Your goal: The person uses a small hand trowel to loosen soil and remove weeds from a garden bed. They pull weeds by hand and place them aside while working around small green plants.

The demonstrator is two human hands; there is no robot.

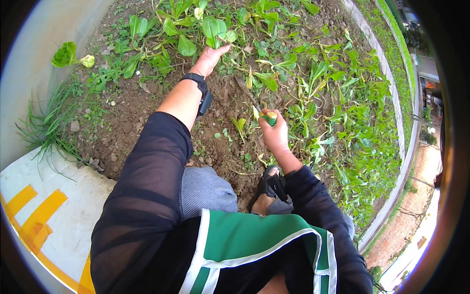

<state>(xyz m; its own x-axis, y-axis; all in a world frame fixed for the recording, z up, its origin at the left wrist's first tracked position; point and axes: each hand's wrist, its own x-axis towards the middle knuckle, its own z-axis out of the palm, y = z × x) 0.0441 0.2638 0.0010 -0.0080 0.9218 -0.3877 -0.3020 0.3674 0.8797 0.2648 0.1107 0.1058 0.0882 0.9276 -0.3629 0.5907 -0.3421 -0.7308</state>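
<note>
My left hand [212, 58] is closed around the base of a leafy green plant [213, 29] at the far side of the soil bed [216, 110]. Its broad leaves rise above my thumb, and my other fingers are partly hidden. In my right hand [276, 130] is the green and yellow handle [270, 118] of a narrow-bladed hand tool. The dull metal blade [243, 86] slants away from me to the left, low over the soil, among the plants. Whether its tip touches the ground I cannot tell. A small seedling [239, 128] grows just left of my right hand.
Dense leafy plants [352, 136] cover the bed on the right, up to a pale concrete edging [389, 77]. At the lower left lies a white foam box [73, 220] with yellow tape. A loose leafy plant [66, 55] rests on the pale surface beyond a grass tuft [47, 121].
</note>
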